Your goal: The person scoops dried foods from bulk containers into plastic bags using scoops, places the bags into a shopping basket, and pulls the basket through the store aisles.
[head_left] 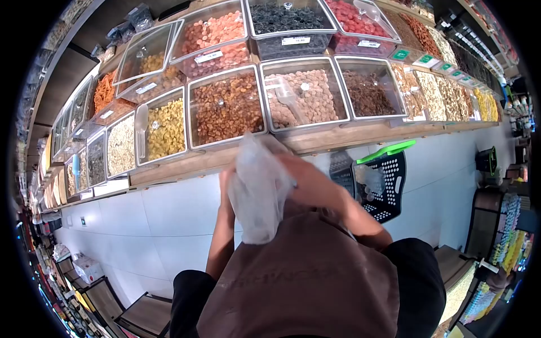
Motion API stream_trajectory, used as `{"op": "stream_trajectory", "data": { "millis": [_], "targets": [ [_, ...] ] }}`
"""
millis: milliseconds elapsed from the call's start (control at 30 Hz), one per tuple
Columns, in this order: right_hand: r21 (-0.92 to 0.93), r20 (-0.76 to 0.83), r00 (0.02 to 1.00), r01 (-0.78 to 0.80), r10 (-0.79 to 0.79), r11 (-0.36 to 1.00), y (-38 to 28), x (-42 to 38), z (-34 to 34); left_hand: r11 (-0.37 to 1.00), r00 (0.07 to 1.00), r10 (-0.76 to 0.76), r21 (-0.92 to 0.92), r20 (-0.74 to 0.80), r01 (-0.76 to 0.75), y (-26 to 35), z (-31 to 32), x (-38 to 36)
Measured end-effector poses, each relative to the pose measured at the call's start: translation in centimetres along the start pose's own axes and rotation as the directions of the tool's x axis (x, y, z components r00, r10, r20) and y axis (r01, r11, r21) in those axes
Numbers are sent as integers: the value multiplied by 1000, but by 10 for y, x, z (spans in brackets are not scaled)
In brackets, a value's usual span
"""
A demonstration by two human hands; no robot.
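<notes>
A translucent plastic bag [256, 194] hangs in front of my chest, its top near the wooden counter edge. On its left side my left hand [226, 183] holds the bag, with most of the fingers hidden behind the plastic. My right hand [298, 176] grips the bag from the other side, smeared by motion, so single fingers do not show clearly. Just beyond the hands stand a lidded bin of brown raisins [225, 107] and a lidded bin of pale pink round pieces [310, 96] with a clear scoop [288, 101] on its lid.
A black shopping basket [389, 186] with a green handle [386, 151] stands on the floor to the right, with plastic packaging inside. Several more bins line the counter [163, 169], among them yellow raisins [166, 121] and dark dried fruit [369, 93]. Shelves flank both sides behind me.
</notes>
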State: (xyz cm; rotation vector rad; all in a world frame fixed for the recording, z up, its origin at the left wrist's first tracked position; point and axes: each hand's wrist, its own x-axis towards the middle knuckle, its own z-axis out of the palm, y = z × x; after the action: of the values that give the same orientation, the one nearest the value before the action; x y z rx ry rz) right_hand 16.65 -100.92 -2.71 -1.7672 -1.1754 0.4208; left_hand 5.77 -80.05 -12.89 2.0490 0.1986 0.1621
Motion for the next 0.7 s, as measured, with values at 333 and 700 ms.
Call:
{"op": "stream_trajectory", "data": {
  "millis": [333, 700],
  "targets": [
    [46, -378, 706, -631, 598, 774, 231, 95, -73, 989, 756, 98, 148, -647, -1, -133, -21, 142],
    [-387, -164, 836, -543, 524, 745, 266, 135, -101, 955, 631, 180, 289, -754, 73, -147, -3, 156]
  ]
}}
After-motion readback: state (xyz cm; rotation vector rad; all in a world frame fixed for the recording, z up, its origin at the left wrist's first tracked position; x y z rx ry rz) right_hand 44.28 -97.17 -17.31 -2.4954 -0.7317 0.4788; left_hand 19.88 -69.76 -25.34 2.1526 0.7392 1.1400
